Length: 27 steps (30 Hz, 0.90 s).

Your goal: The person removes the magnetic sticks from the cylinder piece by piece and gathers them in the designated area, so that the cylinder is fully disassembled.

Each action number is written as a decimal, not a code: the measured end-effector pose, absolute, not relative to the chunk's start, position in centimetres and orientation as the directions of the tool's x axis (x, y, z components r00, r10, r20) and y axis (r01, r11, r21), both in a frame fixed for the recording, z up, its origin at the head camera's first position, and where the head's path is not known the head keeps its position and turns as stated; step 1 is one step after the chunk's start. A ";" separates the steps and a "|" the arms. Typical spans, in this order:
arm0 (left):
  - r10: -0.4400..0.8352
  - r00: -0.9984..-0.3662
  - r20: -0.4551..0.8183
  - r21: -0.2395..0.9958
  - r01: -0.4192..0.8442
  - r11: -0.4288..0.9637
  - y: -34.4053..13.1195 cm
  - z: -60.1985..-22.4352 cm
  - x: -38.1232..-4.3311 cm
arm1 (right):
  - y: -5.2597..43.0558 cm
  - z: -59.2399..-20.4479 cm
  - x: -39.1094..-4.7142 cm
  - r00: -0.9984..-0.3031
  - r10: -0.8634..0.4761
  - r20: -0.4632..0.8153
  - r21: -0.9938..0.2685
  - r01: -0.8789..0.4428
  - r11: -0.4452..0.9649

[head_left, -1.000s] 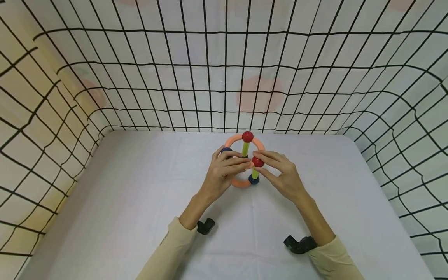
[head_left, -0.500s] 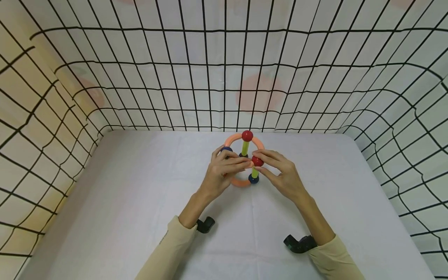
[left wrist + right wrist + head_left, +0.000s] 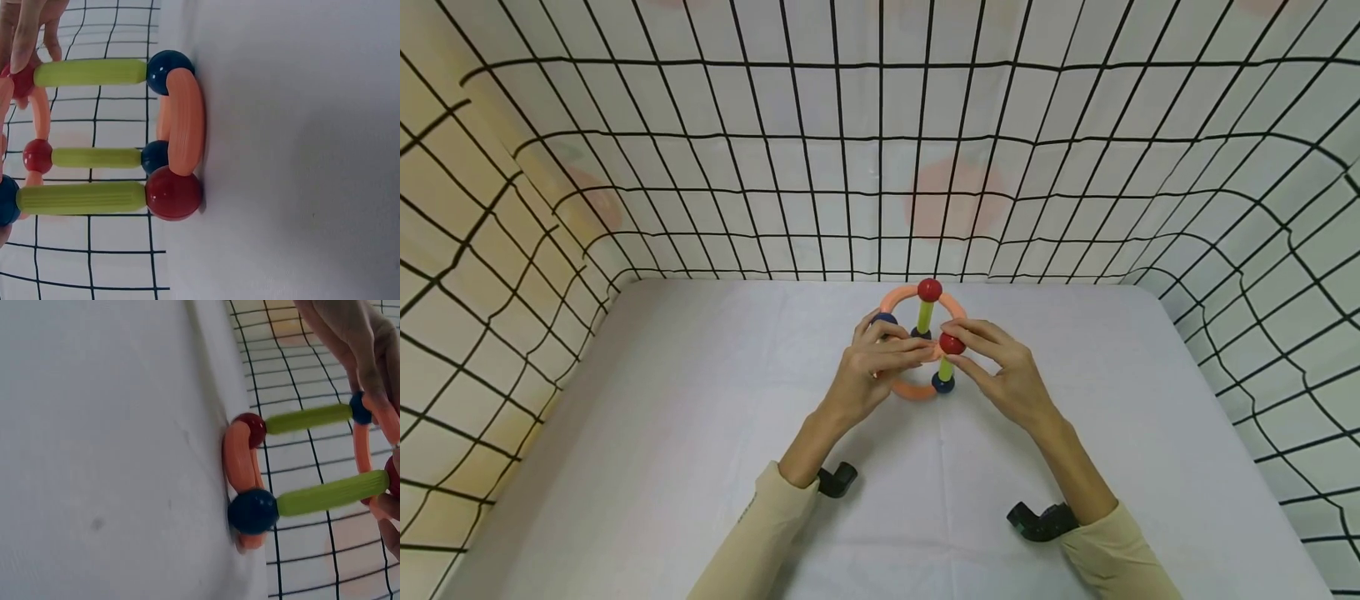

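A two-tier toy frame of balls and rods stands on the white surface. Its lower ring has curved orange rods [image 3: 187, 122], blue balls [image 3: 253, 511] and a red ball [image 3: 174, 192]. Green rods [image 3: 87, 197] rise from these balls to the upper ring. My right hand [image 3: 1006, 367] pinches the near red ball [image 3: 952, 342] of the upper ring between thumb and fingers. From the left, my left hand [image 3: 871, 367] holds the upper curved orange rod [image 3: 383, 417] that runs toward this ball. Its fingers partly cover the upper blue ball [image 3: 884, 320].
Black wire mesh [image 3: 880, 167] borders the white table surface [image 3: 700, 400] at the back and both sides. A black angled piece sits at each wrist, the left one [image 3: 838, 480] and the right one [image 3: 1041, 522].
Both hands stay almost still on the frame. The left fingertips have shifted slightly left, so more of the orange rod's end shows beside the near red ball.
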<state>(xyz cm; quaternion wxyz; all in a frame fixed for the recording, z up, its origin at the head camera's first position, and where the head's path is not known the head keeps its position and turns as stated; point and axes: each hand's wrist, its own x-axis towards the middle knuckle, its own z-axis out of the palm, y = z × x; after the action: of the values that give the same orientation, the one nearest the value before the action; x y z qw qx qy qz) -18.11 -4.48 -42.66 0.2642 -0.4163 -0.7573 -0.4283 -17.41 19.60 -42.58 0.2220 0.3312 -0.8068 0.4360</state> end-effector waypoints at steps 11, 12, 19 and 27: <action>0.437 -0.486 0.757 0.367 0.869 0.331 -4.7 -42.6 -18.2 | 19.5 -42.5 -17.6 -0.662 -0.349 0.664 -0.531 -0.745 0.403; 0.444 -0.485 0.753 0.360 0.869 0.338 -4.7 -42.6 -18.2 | 19.5 -42.5 -17.6 -0.663 -0.347 0.664 -0.529 -0.744 0.409; 0.469 -0.477 0.743 0.318 0.869 0.380 -4.8 -42.6 -18.2 | 19.5 -42.4 -17.5 -0.688 -0.343 0.640 -0.515 -0.715 0.472; 0.481 -0.501 0.719 0.331 0.857 0.395 -4.8 -42.6 -18.1 | 19.5 -42.3 -17.4 -0.714 -0.332 0.616 -0.564 -0.695 0.447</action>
<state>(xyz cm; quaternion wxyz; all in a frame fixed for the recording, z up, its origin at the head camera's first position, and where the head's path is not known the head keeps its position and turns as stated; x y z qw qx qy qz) -18.13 -4.82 -42.63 0.2666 -0.4226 -0.7916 -0.3517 -17.42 19.47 -42.31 0.2139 0.3120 -0.8231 0.4235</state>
